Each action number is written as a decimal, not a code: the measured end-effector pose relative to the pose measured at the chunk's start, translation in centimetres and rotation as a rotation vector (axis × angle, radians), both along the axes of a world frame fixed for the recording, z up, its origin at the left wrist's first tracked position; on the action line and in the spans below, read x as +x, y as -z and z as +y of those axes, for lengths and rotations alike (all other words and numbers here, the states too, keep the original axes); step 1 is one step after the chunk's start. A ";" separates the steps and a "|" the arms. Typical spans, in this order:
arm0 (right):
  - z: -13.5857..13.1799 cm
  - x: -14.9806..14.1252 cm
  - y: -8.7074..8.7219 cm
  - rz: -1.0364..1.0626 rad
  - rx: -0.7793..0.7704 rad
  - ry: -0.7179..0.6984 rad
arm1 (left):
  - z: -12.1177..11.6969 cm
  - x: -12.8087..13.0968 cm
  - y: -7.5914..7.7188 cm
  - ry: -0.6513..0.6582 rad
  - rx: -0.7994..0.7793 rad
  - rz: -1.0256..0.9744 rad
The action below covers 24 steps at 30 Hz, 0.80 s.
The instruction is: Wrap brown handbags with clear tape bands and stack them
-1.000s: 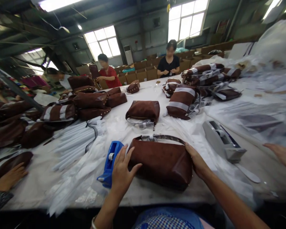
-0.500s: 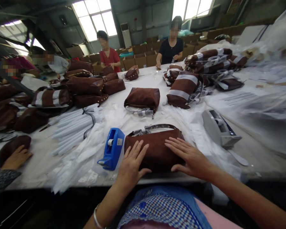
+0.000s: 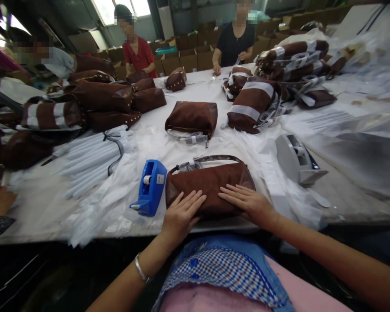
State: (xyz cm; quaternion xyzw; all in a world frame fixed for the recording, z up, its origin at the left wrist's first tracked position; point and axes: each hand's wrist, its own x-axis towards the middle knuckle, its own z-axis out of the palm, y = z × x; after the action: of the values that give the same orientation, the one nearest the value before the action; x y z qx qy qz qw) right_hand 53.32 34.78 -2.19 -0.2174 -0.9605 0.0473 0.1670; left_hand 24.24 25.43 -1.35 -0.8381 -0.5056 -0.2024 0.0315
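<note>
A brown handbag [image 3: 211, 180] lies at the table's front edge, its strap [image 3: 214, 159] looped at the far side and partly wrapped. My left hand [image 3: 183, 212] rests on the bag's left front with fingers stretched out. On its right front lies my right hand [image 3: 247, 201], fingers also flat and extended. Just left of the bag stands a blue tape dispenser [image 3: 151, 186]. Beyond it sits another brown handbag [image 3: 191, 117] with a zipper along its near side.
A grey tape dispenser [image 3: 297, 160] stands at right. White paper rolls [image 3: 94, 156] lie at left, near piled brown bags [image 3: 100, 99]. A bag with white bands [image 3: 251, 104] lies beyond. Another person's hand [image 3: 0, 199] shows at far left; two people work across the table.
My hands have pressed flatter on the bag, my right hand's thumb no longer spread out. The view has tipped down. The other person's hand at left has shifted toward the frame edge.
</note>
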 end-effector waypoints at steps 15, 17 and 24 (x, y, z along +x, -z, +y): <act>0.9 -1.8 1.0 0.028 0.117 -0.096 | -1.1 -0.4 1.3 -0.129 0.155 0.019; 0.8 -1.8 1.5 0.074 0.098 -0.088 | -1.1 -0.6 1.5 -0.112 0.169 -0.018; 0.4 -3.2 -0.4 -0.019 0.028 -0.081 | -1.6 0.6 -0.3 -0.139 0.043 0.123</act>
State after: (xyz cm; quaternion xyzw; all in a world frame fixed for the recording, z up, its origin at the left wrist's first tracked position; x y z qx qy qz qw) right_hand 50.14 35.17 -1.75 -0.1763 -0.9707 0.0385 0.1589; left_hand 24.82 23.87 -1.07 -0.8109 -0.5553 -0.1585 0.0947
